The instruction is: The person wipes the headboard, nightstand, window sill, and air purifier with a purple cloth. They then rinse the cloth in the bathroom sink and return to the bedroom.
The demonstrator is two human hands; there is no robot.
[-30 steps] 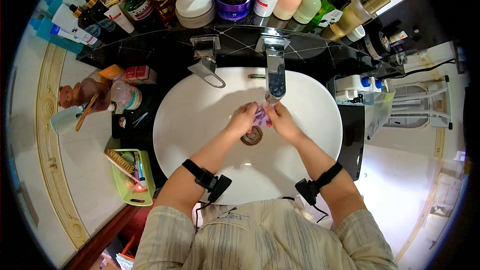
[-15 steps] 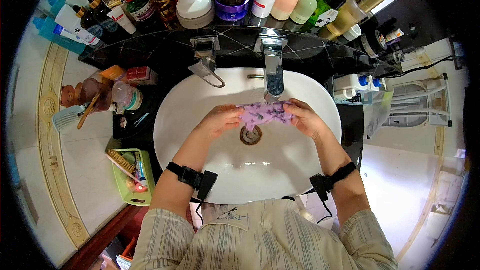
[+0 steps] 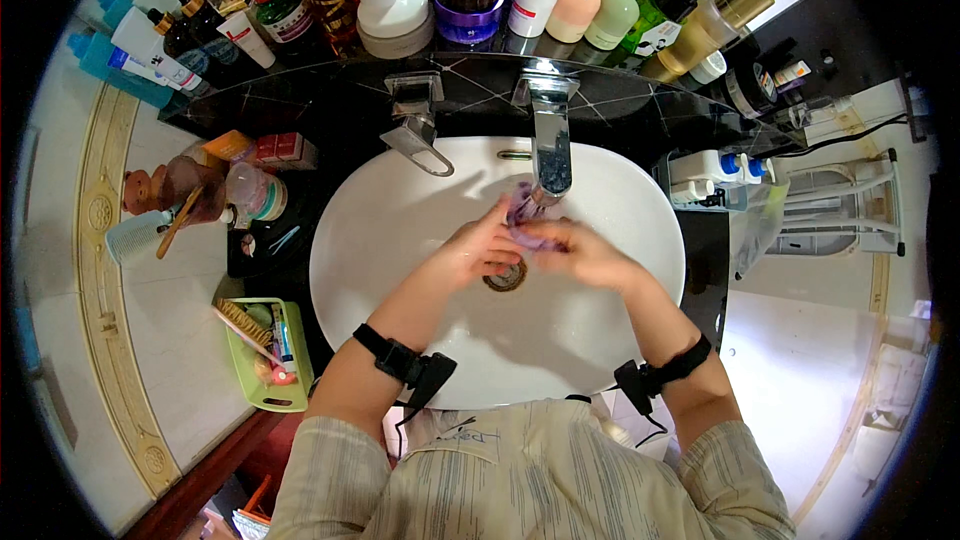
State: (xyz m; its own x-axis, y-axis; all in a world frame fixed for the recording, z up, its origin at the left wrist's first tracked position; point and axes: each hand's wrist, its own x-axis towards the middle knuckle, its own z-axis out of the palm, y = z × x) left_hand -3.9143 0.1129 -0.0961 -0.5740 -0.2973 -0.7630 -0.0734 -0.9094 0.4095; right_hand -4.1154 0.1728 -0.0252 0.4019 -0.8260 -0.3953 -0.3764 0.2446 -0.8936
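Observation:
Below the spout of the chrome faucet [image 3: 551,145], a wet purple patterned cloth [image 3: 522,212] is bunched up between my two hands. My left hand [image 3: 482,248] has its thumb side against the cloth's left edge, and its lower fingers point over the drain [image 3: 505,276]. From the other side, my right hand [image 3: 582,252] curls its fingers around the lower right part of the cloth. Motion slightly blurs both hands. All of this is over the white oval basin [image 3: 400,210].
A chrome lever handle [image 3: 415,130] stands left of the spout. Bottles and jars crowd the black ledge [image 3: 330,80] behind the basin. At left sits a green basket [image 3: 290,395] with a brush. Pump bottles [image 3: 700,165] stand at right.
The cloth was stretched out sideways between both hands; now it is bunched up under the spout. My hands have come closer together, the left moving right and the right moving left.

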